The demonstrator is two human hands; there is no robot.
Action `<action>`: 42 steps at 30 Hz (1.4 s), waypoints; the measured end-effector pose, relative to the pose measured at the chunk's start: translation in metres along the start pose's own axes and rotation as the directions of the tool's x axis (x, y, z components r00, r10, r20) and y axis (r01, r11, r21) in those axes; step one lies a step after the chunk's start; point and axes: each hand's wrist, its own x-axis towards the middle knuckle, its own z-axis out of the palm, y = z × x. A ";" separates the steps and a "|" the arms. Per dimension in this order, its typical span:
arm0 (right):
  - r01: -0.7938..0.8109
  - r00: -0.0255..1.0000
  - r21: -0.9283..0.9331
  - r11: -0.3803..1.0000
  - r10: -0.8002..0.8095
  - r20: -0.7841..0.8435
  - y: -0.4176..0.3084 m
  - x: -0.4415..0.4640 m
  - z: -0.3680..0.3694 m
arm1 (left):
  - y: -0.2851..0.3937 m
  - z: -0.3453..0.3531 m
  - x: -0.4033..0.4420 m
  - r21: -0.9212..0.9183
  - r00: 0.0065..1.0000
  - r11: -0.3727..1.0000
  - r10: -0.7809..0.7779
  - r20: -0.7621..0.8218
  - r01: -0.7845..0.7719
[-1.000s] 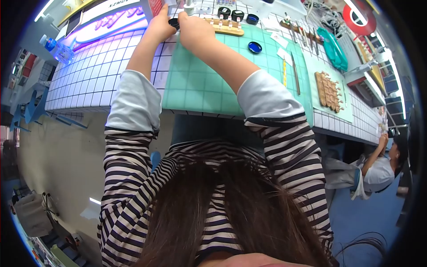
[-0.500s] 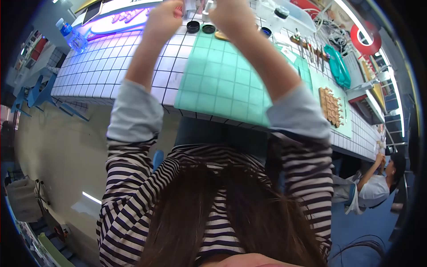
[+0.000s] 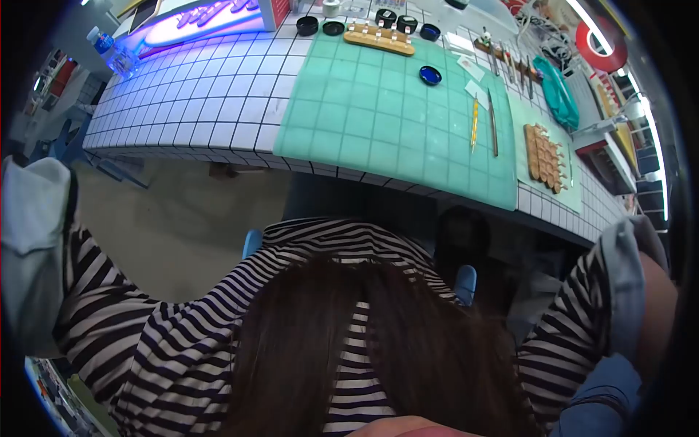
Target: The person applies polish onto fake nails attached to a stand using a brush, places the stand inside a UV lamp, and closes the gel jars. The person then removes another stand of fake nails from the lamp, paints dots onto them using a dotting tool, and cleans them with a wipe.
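Neither my left hand nor my right hand shows; only the rolled sleeves at both sides and part of my right forearm are visible. On the green mat lies a wooden stand with several small pieces upright on it. A blue-filled dish rests to its right. A yellow tool and a thin dark tool lie side by side beneath small white papers. Black jars stand behind the stand, and an open black jar is left of it.
A bottle stands at the far left near a glowing sign. Toward the right are a brown rack, a teal pouch and red tape. The table's front edge runs before my body; blue chair parts show below.
Both hands have left the back of the table and gone out of view, and my arms are now spread to either side. The stand and jars are uncovered.
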 end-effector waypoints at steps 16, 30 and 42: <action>0.262 0.948 -0.180 0.948 -0.288 -0.134 -0.044 -0.054 -0.011 | 0.032 0.028 0.000 -0.089 0.947 0.948 0.312 0.082 -0.305; 0.590 0.738 -0.414 0.694 -0.671 -0.074 -0.061 -0.078 -0.009 | 0.049 0.049 0.028 -0.197 0.697 0.695 0.713 0.070 -0.691; 0.658 0.627 -0.487 0.574 -0.776 -0.069 -0.067 -0.092 -0.009 | 0.048 0.071 0.027 -0.271 0.584 0.573 0.811 0.049 -0.773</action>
